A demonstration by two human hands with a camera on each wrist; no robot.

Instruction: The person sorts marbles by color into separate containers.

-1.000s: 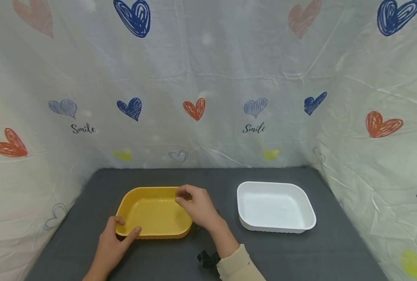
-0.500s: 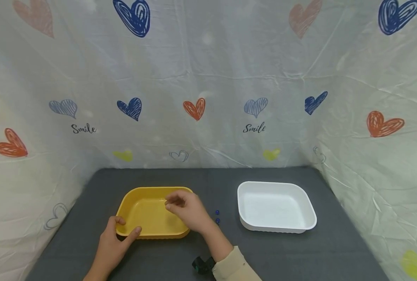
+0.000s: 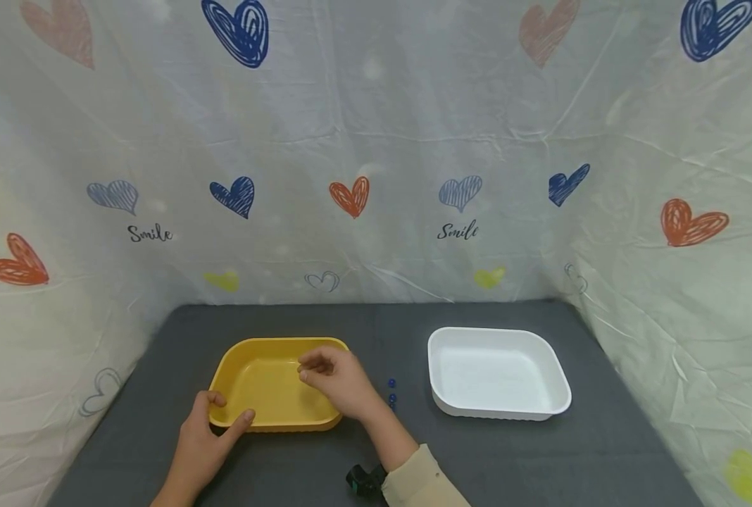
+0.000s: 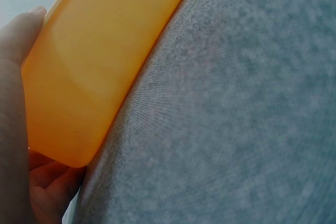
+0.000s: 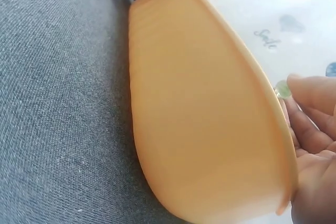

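In the head view a yellow tray (image 3: 268,384) stands on the dark table at centre left. My left hand (image 3: 206,431) grips its near left corner, thumb at the front rim and fingers round the left side. My right hand (image 3: 341,384) is over the tray's right side, its fingers curled together. A small clear green marble (image 5: 282,88) shows at the right thumb tip in the right wrist view, pinched just above the rim; it cannot be made out in the head view. The left wrist view shows the tray wall (image 4: 89,72) beside the left hand.
Right of the yellow tray, a blue marble (image 3: 391,383) lies on the grey cloth (image 3: 496,458) with another close in front. Farther right stands a white tray (image 3: 499,373). A curtain printed with hearts (image 3: 376,155) hangs behind and at both sides.
My right hand has moved slightly left, farther over the yellow tray, then held still. The blue marbles have come into sight beside the right wrist. The left hand keeps its place.
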